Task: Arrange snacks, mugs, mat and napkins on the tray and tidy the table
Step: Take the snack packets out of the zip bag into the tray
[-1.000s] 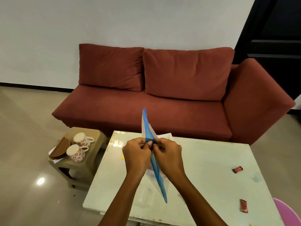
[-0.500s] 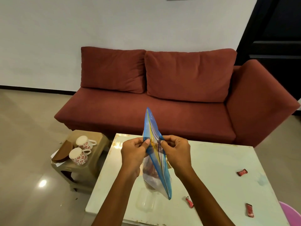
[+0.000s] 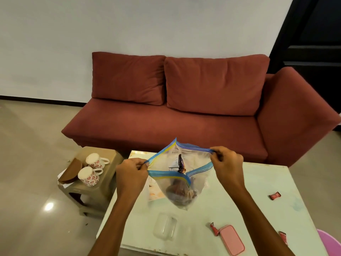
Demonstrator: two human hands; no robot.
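The thumb and fingers (image 3: 140, 164) of the left hand (image 3: 132, 174) pinch the left side of the blue and yellow closing strip of a clear zip bag (image 3: 193, 189). The fingers (image 3: 216, 154) of the right hand (image 3: 227, 163) pinch the right side of the same strip. Both hands are curled around it, and the mouth of the bag stands wide open between them, facing up.

The bag hangs down from the fingers above the near middle of the table (image 3: 249, 182). I cannot tell if its bottom touches the table. Dark snacks (image 3: 178, 194) lie in the bottom of the bag, below the hands, and one dark packet (image 3: 180, 163) stands upright near the mouth.

Under the bag, a little to the left, a pale printed sheet (image 3: 155, 193) lies on the table. Nearer, a clear box (image 3: 165, 226) lies flat. To the right of it are a pink case (image 3: 232, 239) and three red wrapped sweets (image 3: 275, 196), all apart from the hands.

Left of the table stands a low stool (image 3: 108, 182). On it two mugs (image 3: 88, 176) with red flowers stand upside down beside a brown mat (image 3: 71, 171). A red sofa (image 3: 166, 122) is on the far side.
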